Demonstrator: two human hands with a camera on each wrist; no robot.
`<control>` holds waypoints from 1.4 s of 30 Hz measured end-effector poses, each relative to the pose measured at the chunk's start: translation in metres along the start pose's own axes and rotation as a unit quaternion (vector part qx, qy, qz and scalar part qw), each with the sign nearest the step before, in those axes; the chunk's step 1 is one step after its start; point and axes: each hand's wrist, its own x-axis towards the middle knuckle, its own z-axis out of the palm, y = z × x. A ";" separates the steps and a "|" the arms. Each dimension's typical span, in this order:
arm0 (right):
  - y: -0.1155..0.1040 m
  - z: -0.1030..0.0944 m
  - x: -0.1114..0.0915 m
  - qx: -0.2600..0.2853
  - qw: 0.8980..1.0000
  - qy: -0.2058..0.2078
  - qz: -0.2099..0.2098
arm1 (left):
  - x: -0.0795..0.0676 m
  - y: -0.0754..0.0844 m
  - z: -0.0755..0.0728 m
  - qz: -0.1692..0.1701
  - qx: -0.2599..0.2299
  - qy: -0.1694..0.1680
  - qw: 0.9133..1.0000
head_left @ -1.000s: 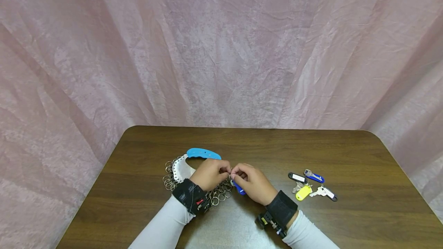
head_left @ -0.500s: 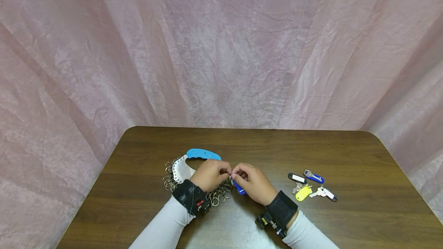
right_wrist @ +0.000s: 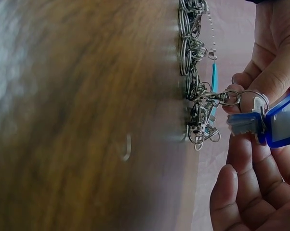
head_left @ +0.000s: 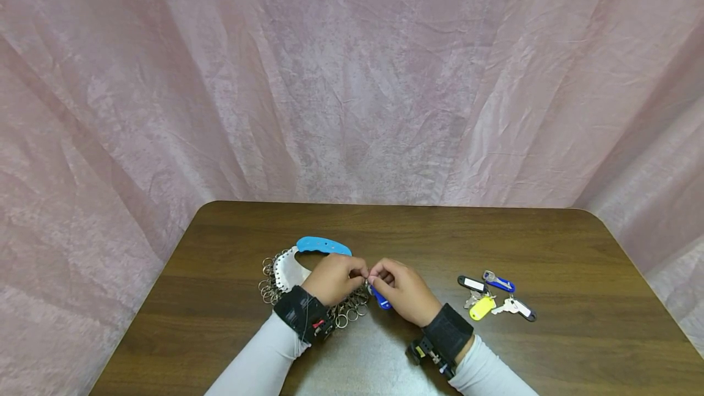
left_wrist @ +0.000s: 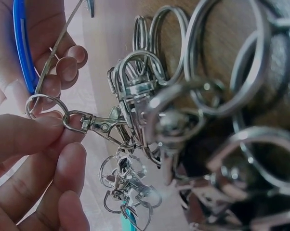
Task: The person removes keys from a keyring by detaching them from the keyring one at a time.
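My left hand (head_left: 332,280) pinches a metal split ring (left_wrist: 46,96) between thumb and fingertips. The ring is linked to a swivel snap clasp (left_wrist: 100,126) among several others along a curved white holder (head_left: 288,271). Close against its fingertips, my right hand (head_left: 404,292) holds a blue key tag (right_wrist: 285,126) beside the same ring. A key (right_wrist: 243,124) sticks out from the tag's end toward the clasps. In the head view, the fingers cover the ring and part of the blue tag. The left forearm and hand hide part of the holder.
Keys with a black tag (head_left: 472,283), a blue tag (head_left: 499,282), a yellow tag (head_left: 483,308) and a dark tag (head_left: 525,309) lie on the wooden table (head_left: 412,234) to the right. The holder's bright blue handle (head_left: 323,244) points away. A pink curtain (head_left: 352,78) hangs behind.
Both hands stay almost in place at the ring; the right hand's fingertips shift only very slightly. The tags on the right have not moved.
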 end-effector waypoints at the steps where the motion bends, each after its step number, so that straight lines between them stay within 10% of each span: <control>1: 0.000 0.000 0.000 0.001 1.000 0.001 0.000 | 0.000 0.000 0.000 0.001 -0.001 0.000 1.000; 42: 0.000 0.001 0.000 0.024 1.000 -0.016 -0.009 | 0.002 -0.003 0.004 -0.008 -0.011 0.013 1.000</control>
